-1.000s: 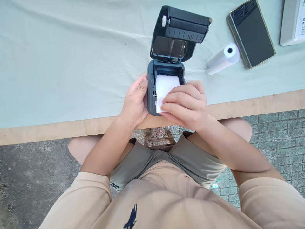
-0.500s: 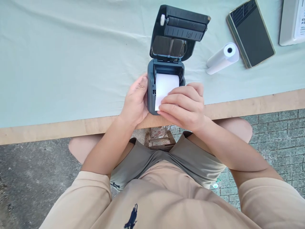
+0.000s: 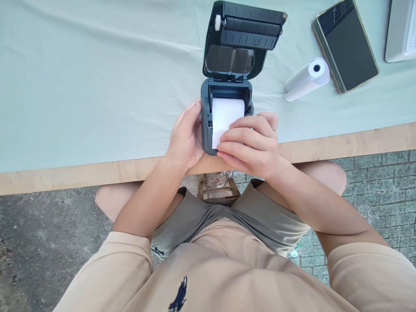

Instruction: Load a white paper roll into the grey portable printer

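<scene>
A small dark grey printer [image 3: 205, 130] stands near the table's front edge with its lid [image 3: 242, 41] swung open and back. A white paper roll [image 3: 225, 117] sits in its bay, with its loose end drawn forward over the front. My left hand [image 3: 185, 138] grips the printer's left side. My right hand [image 3: 255, 145] pinches the free end of the paper at the printer's front right; the fingers hide that end.
A spare white paper roll [image 3: 307, 79] lies on the pale green tablecloth [image 3: 97, 86] to the right. Beyond it lie a dark flat device [image 3: 346, 43] and a white box [image 3: 401, 30] at the far right. The wooden table edge [image 3: 81, 175] runs below.
Both hands have stayed on the printer and paper. The view has shifted slightly, and the paper's loose end looks a little more taut.
</scene>
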{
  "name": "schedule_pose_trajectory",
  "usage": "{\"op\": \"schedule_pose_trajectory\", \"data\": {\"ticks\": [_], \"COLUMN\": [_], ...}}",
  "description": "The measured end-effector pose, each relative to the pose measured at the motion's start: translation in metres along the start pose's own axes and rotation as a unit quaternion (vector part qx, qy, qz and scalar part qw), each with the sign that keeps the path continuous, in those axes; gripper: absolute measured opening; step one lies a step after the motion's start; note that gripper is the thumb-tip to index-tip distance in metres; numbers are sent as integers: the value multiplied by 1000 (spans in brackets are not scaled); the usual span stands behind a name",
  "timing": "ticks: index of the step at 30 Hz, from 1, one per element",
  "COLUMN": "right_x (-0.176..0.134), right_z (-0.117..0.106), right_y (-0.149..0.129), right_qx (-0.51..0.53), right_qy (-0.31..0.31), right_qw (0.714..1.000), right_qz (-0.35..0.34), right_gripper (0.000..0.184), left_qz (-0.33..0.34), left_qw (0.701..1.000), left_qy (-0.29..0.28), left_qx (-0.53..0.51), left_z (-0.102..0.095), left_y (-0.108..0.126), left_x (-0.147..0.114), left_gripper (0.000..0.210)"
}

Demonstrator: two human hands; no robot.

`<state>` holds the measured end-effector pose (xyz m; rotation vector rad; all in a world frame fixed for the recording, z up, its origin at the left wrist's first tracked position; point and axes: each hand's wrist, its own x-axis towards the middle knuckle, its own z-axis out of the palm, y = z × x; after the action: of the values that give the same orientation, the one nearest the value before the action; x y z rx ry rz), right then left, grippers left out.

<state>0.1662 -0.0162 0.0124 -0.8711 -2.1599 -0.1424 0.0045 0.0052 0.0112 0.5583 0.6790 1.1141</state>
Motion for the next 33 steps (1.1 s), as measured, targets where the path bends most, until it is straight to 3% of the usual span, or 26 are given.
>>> {"op": "schedule_pose_trajectory", "data": {"ticks": [5,13,16,19,25,27,30,33], "right_x": [-1,1,9,18,26,25,21,16], "right_z": [1,-4,-11,-17,-10,-6,-2,0], "right_y": [1,10,26,44,53,50,47,45], "right_qx": [-1,42,87,116,239,249,267,282], "right_qy": [-7,17,110,171,26,13,45,35], "right_qw": [1000,999,986,956,932,924,919,916], "right_qz": [7,-2,95,207,271,289,288,284], "right_gripper": [10,9,5,22,49,40,21,17], "left_qz": [-4,20,7,8,3,4,16,19], "left_qw": [998,998,997,995,994,994,993,994], "left_qy": [-52,-38,-42,-50,-57,-59,-60,-59], "left_qx": [21,52,70,80,94,95,96,93], "left_z": [-10,-18,-20,-22,-25,-26,-27,-28], "left_y": [-3,-8,-9,-9,-9,-10,-13,-15], "left_x": [-1,4,5,5,5,5,7,8], "left_gripper": [28,51,61,64,59,59,56,53]}}
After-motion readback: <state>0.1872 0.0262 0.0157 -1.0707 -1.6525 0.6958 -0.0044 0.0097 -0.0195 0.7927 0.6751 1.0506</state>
